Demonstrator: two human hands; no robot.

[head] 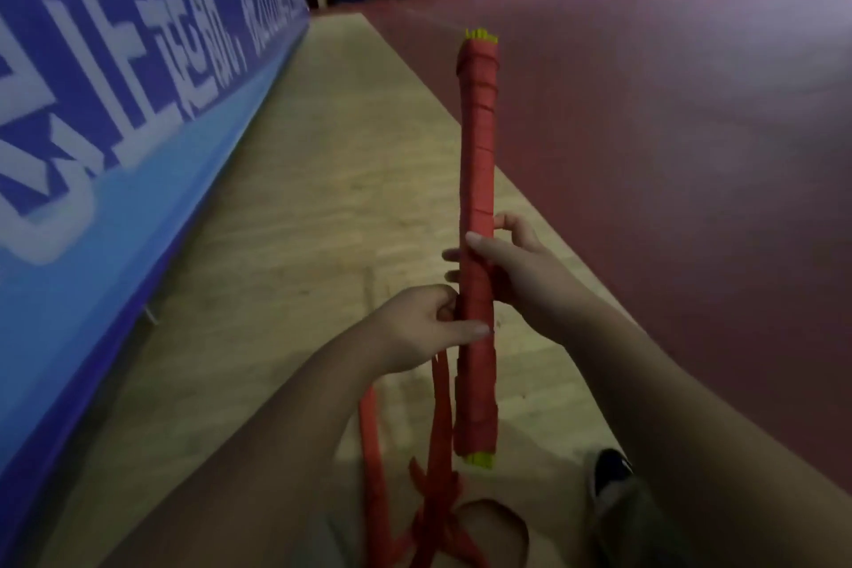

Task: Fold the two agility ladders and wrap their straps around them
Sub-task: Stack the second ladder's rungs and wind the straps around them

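Head view: my right hand (507, 272) grips ladder bundle (479, 129); my left hand (415, 327), just below, pinches strap (440, 410). Pull taut, overlap next turn.

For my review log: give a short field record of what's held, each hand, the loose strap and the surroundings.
held: long bundle of yellow-green ladder rungs wound in red strap, pointing away from the person
left hand: grips the bundle's lower half
right hand: grips it just above the left hand
loose red strap tail: hangs below the left hand, tangled at the bottom of the view
surroundings: pale wooden floor, dark red court, blue banner with white characters at left
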